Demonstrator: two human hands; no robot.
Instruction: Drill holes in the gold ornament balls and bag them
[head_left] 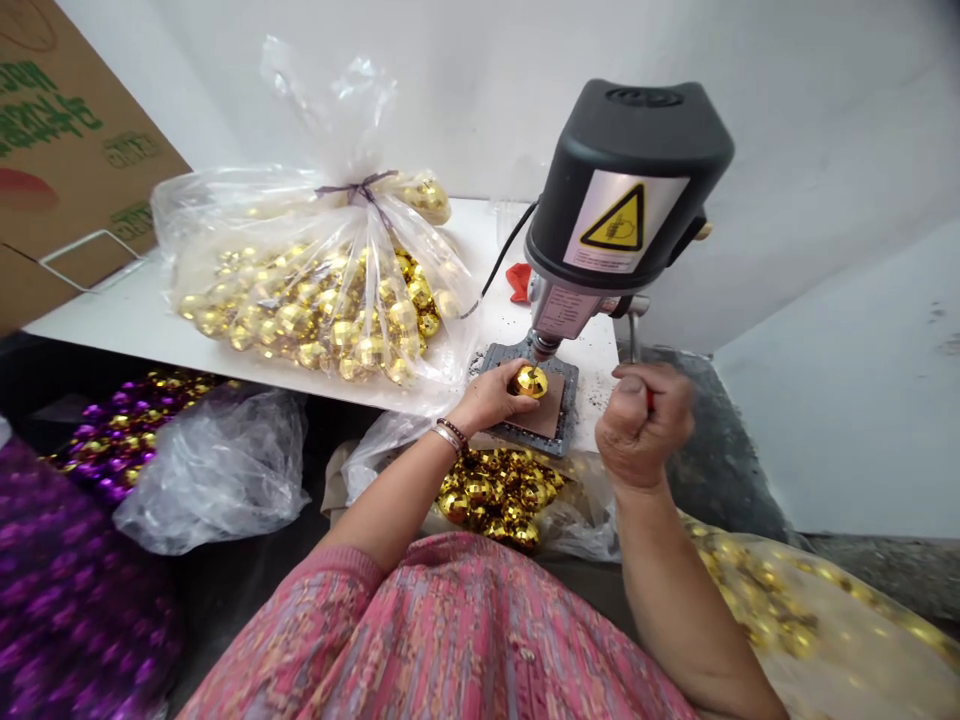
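My left hand (pixel 491 398) pinches a gold faceted ball (pixel 532 381) and holds it on the brown pad of the drill press base (pixel 561 428), right under the spindle. My right hand (pixel 643 423) is a closed fist around the press's lever handle (pixel 634 335), whose red grip barely shows. The black drill press head (pixel 626 180) with a yellow warning label stands above both hands. A beaded bracelet sits on my left wrist.
A tied clear bag of gold balls (pixel 315 295) lies on the white table (pixel 105 320) to the left. An open bag of gold balls (pixel 499 495) sits below the press, another (pixel 780 600) at right. Purple balls (pixel 120 430) and a cardboard box (pixel 60 150) lie left.
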